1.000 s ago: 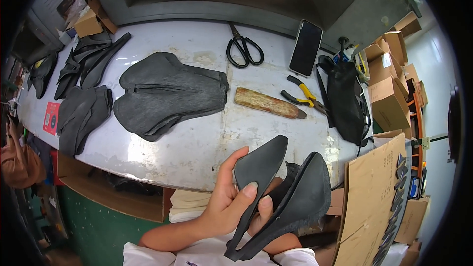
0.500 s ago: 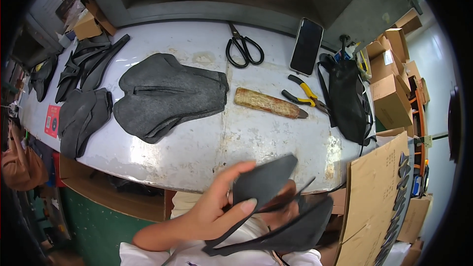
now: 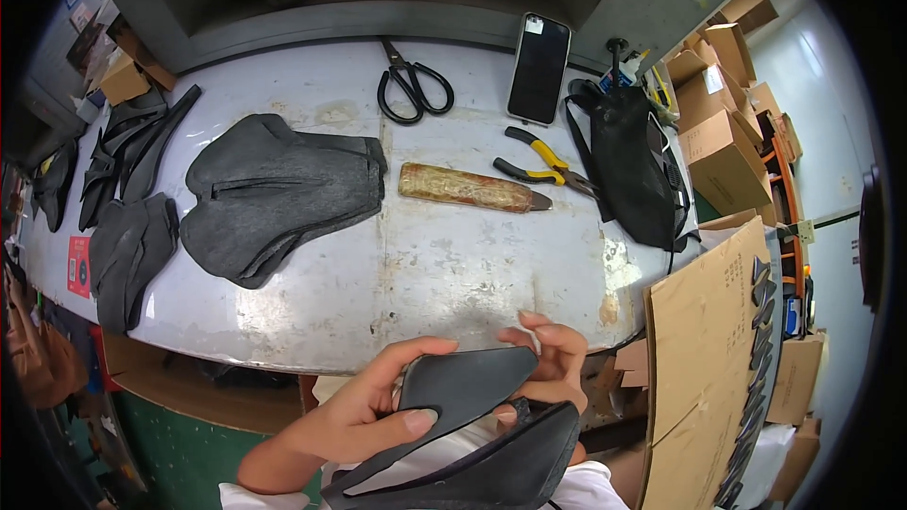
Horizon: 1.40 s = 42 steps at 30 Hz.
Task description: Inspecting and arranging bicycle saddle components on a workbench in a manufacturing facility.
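Over the table's near edge I hold a black, smooth, forked piece (image 3: 468, 387), shaped like a bicycle saddle cover, with two broad wings. My left hand (image 3: 373, 411) grips one wing, thumb on its upper face and fingers behind the far edge. My right hand (image 3: 557, 359) is at the wing's right tip, fingers bent around the edge; the piece partly hides it. On the table beyond lies a stack of dark grey saddle-shaped sheets (image 3: 283, 194). A wooden-handled knife (image 3: 468, 187) with a short blade lies to the right of that stack.
Black-handled scissors (image 3: 414, 90), yellow-black pliers (image 3: 543, 161), a phone (image 3: 539, 71) and a black bag (image 3: 633, 165) lie toward the back and right. More dark pieces (image 3: 132, 246) lie at left beside a red card (image 3: 79, 266). A cardboard sheet (image 3: 704, 359) stands near right.
The forked piece has turned flatter and shifted left in view. My right hand has come out from behind it to the right tip. The table appears shifted left too.
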{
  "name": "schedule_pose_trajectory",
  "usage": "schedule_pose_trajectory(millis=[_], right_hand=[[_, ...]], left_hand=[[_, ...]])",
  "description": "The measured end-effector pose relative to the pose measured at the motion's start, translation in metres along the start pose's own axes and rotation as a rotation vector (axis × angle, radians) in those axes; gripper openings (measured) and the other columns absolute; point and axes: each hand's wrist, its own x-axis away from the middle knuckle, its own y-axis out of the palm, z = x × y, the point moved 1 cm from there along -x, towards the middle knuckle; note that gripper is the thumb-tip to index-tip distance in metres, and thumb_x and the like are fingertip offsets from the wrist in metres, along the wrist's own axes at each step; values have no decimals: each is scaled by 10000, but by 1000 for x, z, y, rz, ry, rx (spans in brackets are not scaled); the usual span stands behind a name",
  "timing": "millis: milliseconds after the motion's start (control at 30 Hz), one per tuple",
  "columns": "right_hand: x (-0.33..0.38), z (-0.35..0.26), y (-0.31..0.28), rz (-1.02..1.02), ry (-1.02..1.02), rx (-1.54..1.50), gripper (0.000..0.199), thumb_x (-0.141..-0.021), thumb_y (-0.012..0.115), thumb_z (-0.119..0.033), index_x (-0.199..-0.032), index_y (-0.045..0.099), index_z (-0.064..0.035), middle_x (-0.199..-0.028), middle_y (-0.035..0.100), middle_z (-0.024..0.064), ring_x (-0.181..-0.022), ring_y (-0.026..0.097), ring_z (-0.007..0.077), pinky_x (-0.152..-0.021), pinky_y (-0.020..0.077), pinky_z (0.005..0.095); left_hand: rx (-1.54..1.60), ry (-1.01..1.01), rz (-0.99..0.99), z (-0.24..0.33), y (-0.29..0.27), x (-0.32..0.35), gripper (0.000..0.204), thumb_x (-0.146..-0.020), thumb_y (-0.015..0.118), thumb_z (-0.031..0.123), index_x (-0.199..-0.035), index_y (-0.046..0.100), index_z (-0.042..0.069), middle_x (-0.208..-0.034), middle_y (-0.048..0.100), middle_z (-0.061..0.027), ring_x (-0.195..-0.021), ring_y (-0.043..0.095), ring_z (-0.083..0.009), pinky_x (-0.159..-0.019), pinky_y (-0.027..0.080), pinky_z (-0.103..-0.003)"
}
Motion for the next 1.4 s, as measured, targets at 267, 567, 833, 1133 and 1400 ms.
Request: schedule_pose_trajectory(millis=[267, 567, 833, 1133, 1400], right_hand=[[14, -11, -22, -332, -24, 170, 216, -717, 792, 66, -900, 680, 38, -1268, 498, 206, -1101, 619, 354, -872, 575, 391], [8, -14, -14, -504, -311, 426, 208, -739, 812, -160, -898, 729, -55, -1219, 542, 139, -1115, 570, 345, -883, 508, 441], [13, -7, -10, -329, -612, 654, 315, -876, 681, -451, -836, 637, -141, -1043, 565, 13, -1015, 541, 230, -852, 498, 409], [-5, -2, -8, -547, -319, 297, 335, -809, 777, -385, -873, 653, -81, -1115, 571, 89, -1059, 566, 303, -871, 483, 444], [8, 36, 5, -184, -34, -147, 906, -686, 871, -389, -1357, 380, -30, -1329, 474, 256, -1246, 478, 380, -1063, 361, 511]], left_hand=[[-699, -160, -85, 44, 1, -9, 772, -800, 775, 169, -1438, 356, 56, -1146, 590, -156, -914, 620, -215, -735, 488, -290], [-1141, 570, -34, 39, 9, -6, 628, -693, 812, 144, -1274, 605, 20, -1072, 638, -89, -855, 601, -243, -775, 503, -323], [-1410, 881, 113, 29, 12, -6, 374, -701, 752, 267, -1036, 726, 102, -929, 633, 12, -688, 546, -159, -504, 477, -246], [-1495, 889, 63, 32, 10, 1, 391, -668, 733, 272, -1028, 741, 119, -925, 625, 28, -672, 532, -154, -468, 454, -240], [-1275, 795, 201, 16, 21, -3, 749, -662, 802, 62, -1329, 485, -58, -1039, 612, -158, -821, 567, -245, -671, 479, -320]])
